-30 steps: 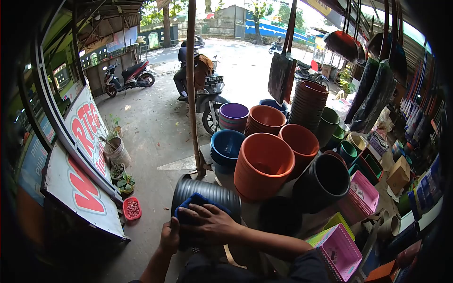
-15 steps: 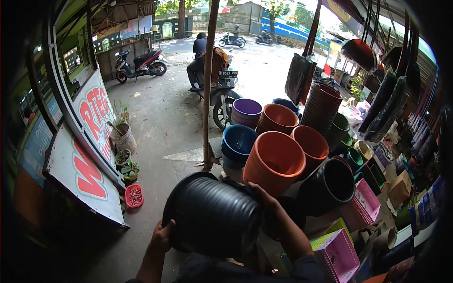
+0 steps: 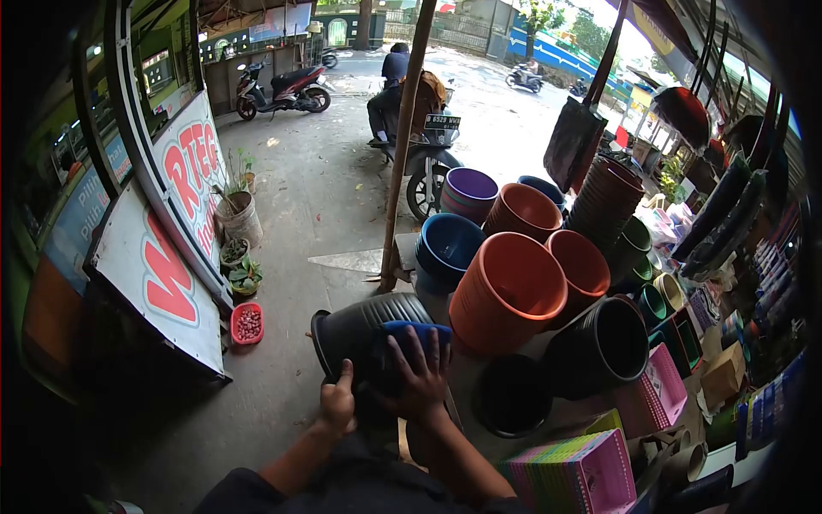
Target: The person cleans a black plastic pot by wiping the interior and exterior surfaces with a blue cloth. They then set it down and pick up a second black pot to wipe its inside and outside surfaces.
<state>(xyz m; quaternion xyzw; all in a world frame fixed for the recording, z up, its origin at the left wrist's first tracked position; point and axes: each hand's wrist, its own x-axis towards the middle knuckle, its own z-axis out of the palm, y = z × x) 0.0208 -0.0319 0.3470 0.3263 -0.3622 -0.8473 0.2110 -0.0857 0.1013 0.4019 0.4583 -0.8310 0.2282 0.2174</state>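
A black ribbed pot lies tilted on its side in front of me, its rim toward the left. My left hand grips the lower rim, thumb up against the side. My right hand is spread over a blue cloth and presses it on the pot's side near the base. The palm hides part of the cloth.
To the right stand orange pots, a blue pot, black pots and pink baskets. A wooden pole rises ahead. Beyond it a person sits by a parked motorcycle. A signboard leans at left.
The black pot has turned and sits lower and more upright in view. My right hand has moved from its base onto its side, and the blue cloth now shows. The view has shifted.
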